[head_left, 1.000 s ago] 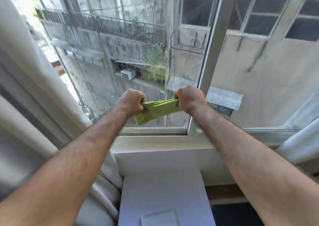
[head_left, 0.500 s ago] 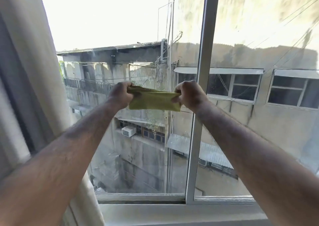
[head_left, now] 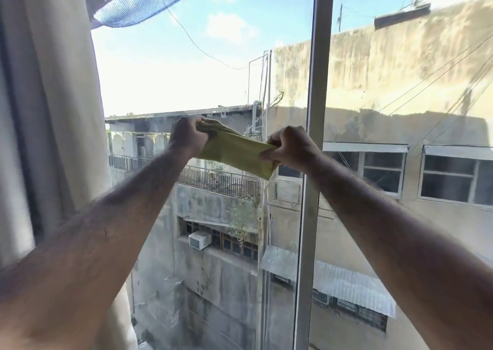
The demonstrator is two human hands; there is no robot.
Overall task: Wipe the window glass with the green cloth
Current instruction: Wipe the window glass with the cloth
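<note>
A folded green cloth [head_left: 234,153] is stretched between both hands in front of the left window pane [head_left: 186,69]. My left hand [head_left: 186,136] grips its upper left end. My right hand [head_left: 289,145] pinches its right end, close to the vertical window frame bar [head_left: 316,109]. The cloth slopes down to the right, and one corner hangs below my right hand. Whether the cloth touches the glass cannot be told. A second pane [head_left: 400,82] lies right of the bar.
A pale curtain [head_left: 45,109] hangs along the left edge, next to my left forearm. Through the glass I see grey buildings, a railing, cables and sky.
Both hands have risen with the cloth from near the sill to mid-height of the window. The view has tilted up, so the sill and the white surface below are out of sight.
</note>
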